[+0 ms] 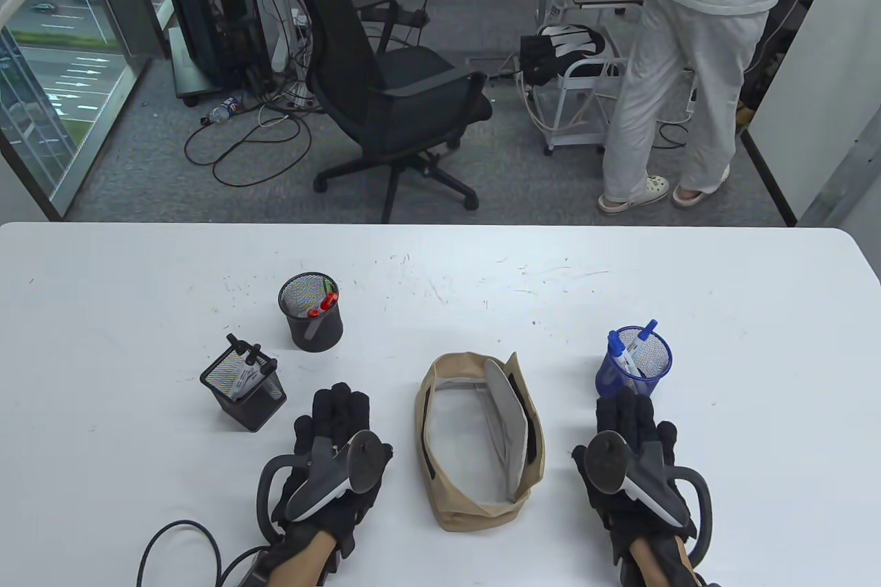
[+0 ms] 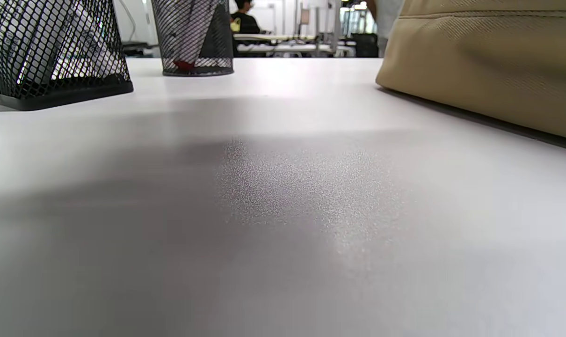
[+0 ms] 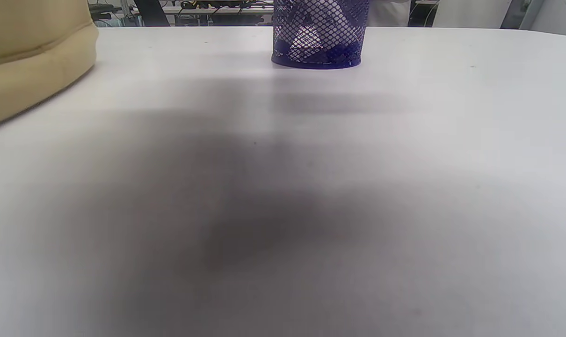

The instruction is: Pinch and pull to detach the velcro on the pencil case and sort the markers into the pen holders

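On the left of the white bench (image 1: 138,284) stands a square black mesh pen holder (image 1: 243,391) with black-capped markers (image 1: 249,367) leaning in it, and just behind it to the right a round black mesh pen holder (image 1: 311,312) with red-capped markers (image 1: 323,303). The left hand (image 1: 335,451) lies flat on the bench, palm down, fingers straight and holding nothing, just right of the square holder. Right of that hand, between the two hands, the tan pencil case (image 1: 478,442) lies with its long axis running away from the person; its mouth gapes upward, the grey lining and a loose grey flap show, and I can see no marker left inside, though the far inner corners are hidden. The case sits about equally near each hand, so either could reach it. The right hand (image 1: 637,456) also rests flat with straight fingers, empty, its fingertips close to the blue mesh pen holder (image 1: 634,361), which carries blue-capped markers (image 1: 630,346). By this lie of things, the sorting looks finished.
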`<state>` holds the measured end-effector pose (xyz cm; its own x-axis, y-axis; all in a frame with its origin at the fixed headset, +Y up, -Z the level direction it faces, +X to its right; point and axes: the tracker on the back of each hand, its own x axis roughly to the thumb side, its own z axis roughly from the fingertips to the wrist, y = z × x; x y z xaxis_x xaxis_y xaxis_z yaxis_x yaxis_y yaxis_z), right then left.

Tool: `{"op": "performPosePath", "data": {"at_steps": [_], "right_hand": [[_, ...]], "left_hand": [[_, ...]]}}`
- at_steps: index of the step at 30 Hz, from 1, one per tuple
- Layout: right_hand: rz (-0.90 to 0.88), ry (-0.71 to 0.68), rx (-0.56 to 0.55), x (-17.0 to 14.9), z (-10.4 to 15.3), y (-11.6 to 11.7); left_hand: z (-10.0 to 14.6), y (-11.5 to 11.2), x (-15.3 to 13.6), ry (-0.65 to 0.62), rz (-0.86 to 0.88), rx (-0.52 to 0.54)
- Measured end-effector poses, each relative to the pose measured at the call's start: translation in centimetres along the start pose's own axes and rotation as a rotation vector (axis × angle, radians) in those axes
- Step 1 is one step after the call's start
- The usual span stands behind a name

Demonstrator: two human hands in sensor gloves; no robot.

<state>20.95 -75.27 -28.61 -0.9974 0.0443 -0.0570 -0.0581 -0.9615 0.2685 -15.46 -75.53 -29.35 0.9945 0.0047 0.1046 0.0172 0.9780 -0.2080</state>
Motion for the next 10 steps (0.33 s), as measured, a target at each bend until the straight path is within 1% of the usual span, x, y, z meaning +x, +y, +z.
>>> {"op": "performPosePath", "data": {"at_steps": [10], "right_hand": [[-0.021,-0.021,0.004,0.04,-0.16,0.09]], "left_hand": [[0.0,0.03,-0.18,0.006,-0.004,0.002]]}}
